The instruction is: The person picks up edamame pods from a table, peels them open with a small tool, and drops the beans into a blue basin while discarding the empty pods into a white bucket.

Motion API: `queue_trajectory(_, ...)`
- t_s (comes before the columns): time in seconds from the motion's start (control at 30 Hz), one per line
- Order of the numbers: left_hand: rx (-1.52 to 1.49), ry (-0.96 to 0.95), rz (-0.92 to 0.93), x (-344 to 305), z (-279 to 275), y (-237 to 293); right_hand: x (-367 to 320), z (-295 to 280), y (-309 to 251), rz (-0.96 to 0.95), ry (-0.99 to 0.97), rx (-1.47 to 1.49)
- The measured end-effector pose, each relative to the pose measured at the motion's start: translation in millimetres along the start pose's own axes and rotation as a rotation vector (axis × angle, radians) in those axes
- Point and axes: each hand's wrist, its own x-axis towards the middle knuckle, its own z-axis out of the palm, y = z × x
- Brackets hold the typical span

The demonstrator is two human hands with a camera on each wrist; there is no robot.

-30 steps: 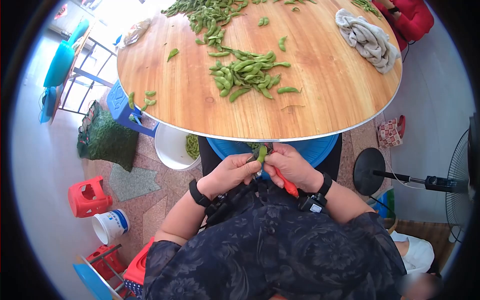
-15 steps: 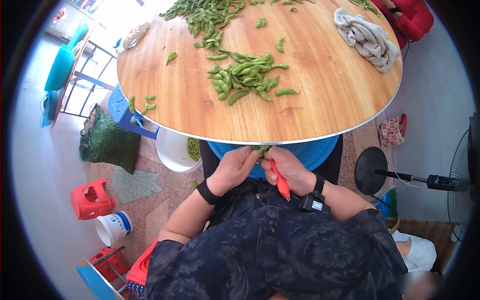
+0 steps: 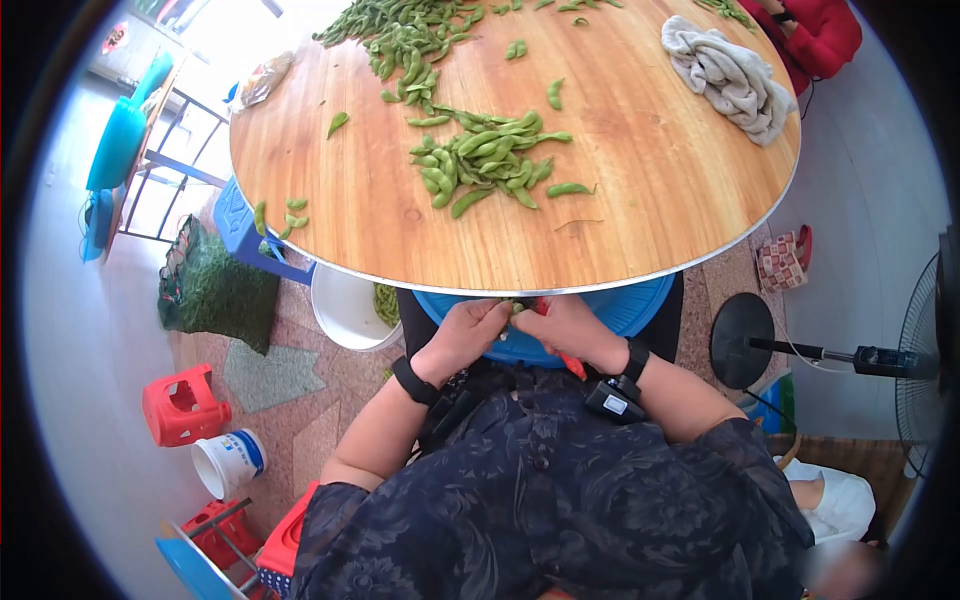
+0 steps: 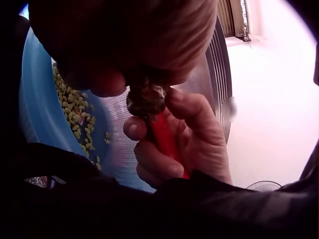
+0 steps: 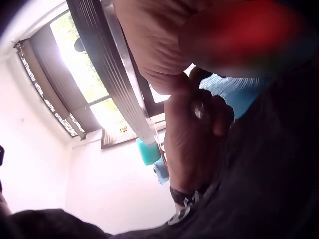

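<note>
Over the blue basin [image 3: 640,310], at the table's near edge, my two hands meet. My left hand [image 3: 468,332] pinches a green soybean pod [image 3: 515,305], mostly hidden by the fingers. In my right hand [image 3: 585,332] I grip a red-handled tool [image 3: 573,366]; its handle slants back toward my body, and its working end is hidden at the fingertips. The left wrist view shows the right fingers curled round the red handle [image 4: 164,134], close under the left hand [image 4: 129,40]. Shelled green beans [image 4: 75,104] lie in the basin below.
Pods [image 3: 485,155] lie piled on the round wooden table [image 3: 660,210], with a crumpled cloth [image 3: 725,80] at its right. Left on the floor are a white bucket [image 3: 340,310] with pods, a green net sack [image 3: 220,285] and a red stool [image 3: 185,405]. A fan [image 3: 920,360] stands right.
A second ago the pod stood plainly visible between the hands; now the fingers mostly cover it. The hands moved slightly farther under the table edge, and the red handle shows less.
</note>
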Motion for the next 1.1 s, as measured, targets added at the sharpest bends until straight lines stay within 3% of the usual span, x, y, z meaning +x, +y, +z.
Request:
queue_trajectory(0.07,-0.068,-0.053,-0.04,0,-2,1,8,-6,9,0.151,-0.044,0.044)
queue_trajectory(0.3,0.034,-0.134,-0.004,-2,-7,-7,15,-7,6,0.142,-0.157,-0.246)
queue_trajectory(0.37,0.038,-0.111,-0.017,-2,-8,-8,29,-11,43,-0.319,0.113,-0.692)
queue_trajectory(0.4,0.037,-0.107,-0.019,-2,-9,-7,29,-13,43,-0.322,0.112,-0.695)
queue_trajectory(0.47,0.035,-0.099,-0.02,-5,-11,-7,27,-15,45,-0.552,0.266,-0.773)
queue_trajectory(0.53,0.225,-0.034,0.053,-11,-16,2,21,-22,46,-0.528,0.245,-0.856)
queue_trajectory(0.6,0.013,0.081,0.016,-28,-24,6,12,-26,39,-0.51,0.233,-0.952)
queue_trajectory(0.67,-0.05,0.284,-0.013,-37,-50,-5,-6,-24,14,-0.495,0.079,-0.944)
queue_trajectory(0.73,0.0,0.455,0.012,-44,-89,-39,-30,-25,-43,-0.058,-0.311,-0.879)
queue_trajectory(0.77,0.07,0.54,0.025,-46,-111,-65,-39,-25,-52,-0.188,-0.266,-0.832)
queue_trajectory(0.8,0.313,0.666,0.045,-50,-125,-80,-44,-30,-67,-0.19,-0.263,-0.841)
queue_trajectory(0.87,0.958,0.826,0.182,-60,-138,-97,-46,-41,-93,-0.413,-0.009,-0.771)
queue_trajectory(0.97,0.499,0.59,0.142,-67,-93,-31,-21,-61,-108,-0.511,0.37,-1.012)
queue_trajectory(1.0,0.355,0.454,0.241,-63,-73,-16,-11,-65,-113,-0.541,0.443,-1.064)
queue_trajectory(1.07,0.523,0.199,0.512,-51,-44,-2,10,-68,-116,-0.582,0.404,-1.118)
queue_trajectory(1.1,0.692,0.067,0.549,-40,-34,-6,18,-66,-116,-0.615,0.369,-1.164)
